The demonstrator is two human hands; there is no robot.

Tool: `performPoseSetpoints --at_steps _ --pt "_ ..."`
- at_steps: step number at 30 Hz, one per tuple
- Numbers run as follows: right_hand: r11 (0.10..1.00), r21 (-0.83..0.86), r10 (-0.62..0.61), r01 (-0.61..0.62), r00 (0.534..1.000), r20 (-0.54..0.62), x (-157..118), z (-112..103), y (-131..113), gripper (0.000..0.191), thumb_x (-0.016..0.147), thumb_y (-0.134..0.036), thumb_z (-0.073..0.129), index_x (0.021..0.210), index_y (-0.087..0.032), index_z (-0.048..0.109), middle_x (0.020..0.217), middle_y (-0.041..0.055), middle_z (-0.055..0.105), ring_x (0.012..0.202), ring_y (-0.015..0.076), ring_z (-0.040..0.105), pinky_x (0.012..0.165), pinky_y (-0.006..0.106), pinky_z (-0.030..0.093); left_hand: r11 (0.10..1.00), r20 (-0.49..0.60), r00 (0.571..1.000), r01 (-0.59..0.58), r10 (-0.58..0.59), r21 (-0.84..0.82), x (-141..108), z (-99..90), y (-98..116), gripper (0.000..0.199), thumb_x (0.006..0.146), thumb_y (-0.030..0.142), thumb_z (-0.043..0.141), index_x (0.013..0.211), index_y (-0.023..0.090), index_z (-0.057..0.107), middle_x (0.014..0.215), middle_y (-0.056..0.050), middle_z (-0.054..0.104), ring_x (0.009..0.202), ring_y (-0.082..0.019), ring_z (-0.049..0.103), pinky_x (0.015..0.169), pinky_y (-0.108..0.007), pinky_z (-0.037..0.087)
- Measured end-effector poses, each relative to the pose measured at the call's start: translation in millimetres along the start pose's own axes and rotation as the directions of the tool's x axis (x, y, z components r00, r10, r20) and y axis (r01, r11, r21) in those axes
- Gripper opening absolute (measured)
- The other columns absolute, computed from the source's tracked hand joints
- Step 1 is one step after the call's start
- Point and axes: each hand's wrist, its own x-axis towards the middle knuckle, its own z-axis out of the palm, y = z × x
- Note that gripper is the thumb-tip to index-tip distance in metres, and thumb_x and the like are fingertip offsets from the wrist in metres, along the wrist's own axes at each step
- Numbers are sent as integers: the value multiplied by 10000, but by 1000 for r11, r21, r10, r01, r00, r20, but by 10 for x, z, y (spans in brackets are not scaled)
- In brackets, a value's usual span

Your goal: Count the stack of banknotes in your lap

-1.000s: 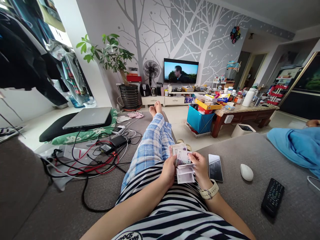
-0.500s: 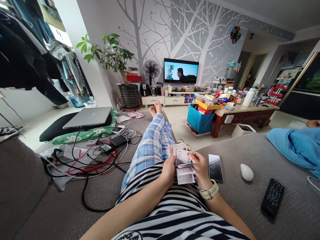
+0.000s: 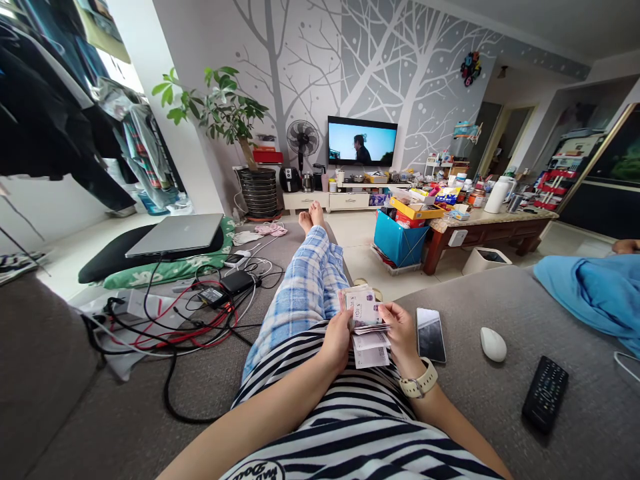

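Observation:
A fanned bundle of banknotes [image 3: 364, 312] sits between my two hands, above my lap. My left hand [image 3: 338, 339] grips the bundle's left side, with the thumb on top of it. At the right edge, my right hand [image 3: 401, 333] pinches notes between thumb and fingers, and a watch is on that wrist. Several notes fold down below the fingers, toward my striped shirt. The undersides of the notes and most of my left fingers are hidden. Just right of my right hand, a smartphone [image 3: 431, 335] lies on the sofa.
A white mouse [image 3: 493, 345] and a black remote control [image 3: 545, 395] lie on the sofa to the right. Tangled cables [image 3: 185, 327] and a closed laptop [image 3: 176, 235] are on the left. A cluttered coffee table [image 3: 493, 221] stands ahead on the right.
The top of the note bundle has shifted slightly, and a different part of the notes' print shows. Both hands stay in nearly the same place. The television picture differs.

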Motion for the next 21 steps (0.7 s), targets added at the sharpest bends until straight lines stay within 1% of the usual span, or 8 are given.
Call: performPoseSetpoints --at_steps 5,10,14,19,21 --pt "1000 24 -14 14 1000 -2 1 8 12 346 814 -484 643 698 -161 606 630 3 552 588 113 474 560 224 367 1000 13 1000 4 -4 -1 -4 10 13 230 767 263 617 927 114 688 860 -92 747 797 -226 695 795 -336 536" --pt "995 100 22 -24 1000 18 2 12 22 363 844 -512 598 734 -165 606 564 -7 537 523 109 466 525 228 351 1000 21 1000 14 -14 -13 -34 37 49 227 787 260 595 937 120 692 850 -108 748 776 -242 703 800 -367 543" --pt "999 41 25 -25 1000 -16 28 11 40 359 791 -485 671 671 -170 547 563 -28 486 528 96 424 529 223 339 1000 34 999 7 -7 -12 -54 45 67 206 776 252 613 919 130 697 863 -106 749 779 -239 699 807 -370 543" --pt "999 37 32 -30 999 -36 71 -4 106 373 756 -507 686 699 -165 548 650 -11 513 603 106 448 566 221 366 1000 50 999 8 -8 -16 -78 49 77 229 727 257 670 914 127 692 838 -92 742 757 -228 693 785 -358 542" --pt "999 33 45 -44 998 -40 72 -8 113 375 753 -508 686 693 -165 544 648 -13 503 606 106 444 565 221 364 1000 57 998 8 -7 -15 -82 53 76 257 697 239 690 925 121 689 823 -85 740 763 -222 694 791 -346 539"
